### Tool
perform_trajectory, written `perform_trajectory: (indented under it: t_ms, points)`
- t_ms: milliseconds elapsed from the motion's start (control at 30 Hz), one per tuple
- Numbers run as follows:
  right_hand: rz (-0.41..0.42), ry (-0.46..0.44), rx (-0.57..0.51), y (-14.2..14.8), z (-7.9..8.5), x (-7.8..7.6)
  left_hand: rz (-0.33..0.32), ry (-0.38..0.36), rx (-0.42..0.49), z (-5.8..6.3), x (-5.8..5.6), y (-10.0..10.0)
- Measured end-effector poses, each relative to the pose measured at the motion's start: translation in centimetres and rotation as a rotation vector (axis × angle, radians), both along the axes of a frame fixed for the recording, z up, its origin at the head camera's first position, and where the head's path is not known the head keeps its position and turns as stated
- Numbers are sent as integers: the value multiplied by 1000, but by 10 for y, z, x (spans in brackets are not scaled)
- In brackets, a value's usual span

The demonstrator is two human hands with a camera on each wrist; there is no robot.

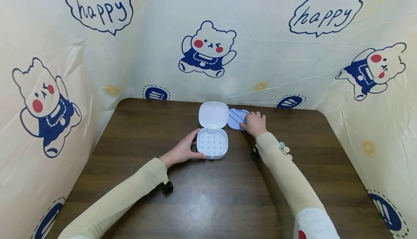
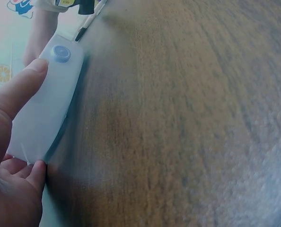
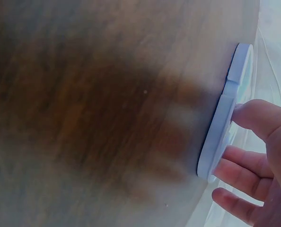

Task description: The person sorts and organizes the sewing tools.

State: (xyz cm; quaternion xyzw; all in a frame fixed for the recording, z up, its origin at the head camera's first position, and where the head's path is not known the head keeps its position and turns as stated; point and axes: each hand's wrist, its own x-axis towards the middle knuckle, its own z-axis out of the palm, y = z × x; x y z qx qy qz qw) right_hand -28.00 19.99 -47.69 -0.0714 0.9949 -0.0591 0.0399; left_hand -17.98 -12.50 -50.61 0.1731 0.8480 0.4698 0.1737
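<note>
A small white case (image 1: 224,155) lies on the table with its rounded lid (image 1: 213,114) raised at the back. Rows of small round bumps cover its inner floor. My left hand (image 1: 180,152) grips the case's left side, the thumb along the front near a round button (image 2: 61,53) and the fingers farther back. To the right of the lid, a flat light-blue tray (image 1: 235,118) with diagonal grooves rests on the table. Its right edge is held by my right hand (image 1: 255,124); the right wrist view shows the thumb against the tray (image 3: 216,127) and fingers at its edge.
Several small round pale pieces (image 1: 286,149) lie on the table beside the right sleeve. A brown wood-grain table (image 1: 208,203) spreads under everything. Printed cloth (image 1: 260,62) hangs behind it and along both sides.
</note>
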Motion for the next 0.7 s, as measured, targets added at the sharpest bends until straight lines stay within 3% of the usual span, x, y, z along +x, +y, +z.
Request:
perform_trajectory:
  t_ms: [400, 700]
  points:
    - [-16, 16, -32, 4, -5, 0, 2, -5, -4, 3, 2, 0]
    - [-6, 50, -86, 8, 1, 9, 0, -2, -3, 3, 1, 0]
